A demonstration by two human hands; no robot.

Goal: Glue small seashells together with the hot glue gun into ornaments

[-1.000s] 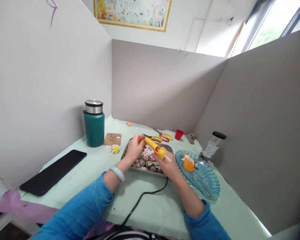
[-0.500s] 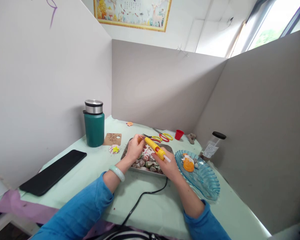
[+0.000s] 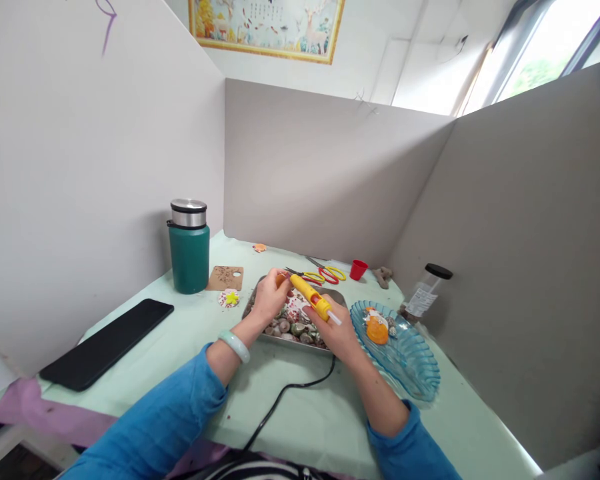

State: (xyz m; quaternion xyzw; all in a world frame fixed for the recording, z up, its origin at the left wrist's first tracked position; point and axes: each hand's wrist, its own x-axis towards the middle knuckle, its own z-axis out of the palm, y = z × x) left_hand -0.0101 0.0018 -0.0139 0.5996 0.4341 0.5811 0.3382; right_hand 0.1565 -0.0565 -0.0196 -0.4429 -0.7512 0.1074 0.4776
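Observation:
My right hand (image 3: 336, 331) is closed round a yellow glue gun (image 3: 310, 297) whose black cord (image 3: 285, 393) trails toward me. The gun's nozzle points up-left at a small orange piece (image 3: 279, 279) pinched in the fingers of my left hand (image 3: 269, 298). Both hands hover over a metal tray (image 3: 281, 337) filled with several shells and pebbles. A pale bangle (image 3: 234, 346) sits on my left wrist.
A blue glass dish (image 3: 414, 363) with an orange shell (image 3: 377, 330) lies right of the tray. Behind are scissors (image 3: 325, 273), a red cup (image 3: 358, 269) and a jar (image 3: 424, 293). A green flask (image 3: 189, 247), cork tag (image 3: 225, 278) and black phone (image 3: 106, 343) lie left. Grey partitions enclose the table.

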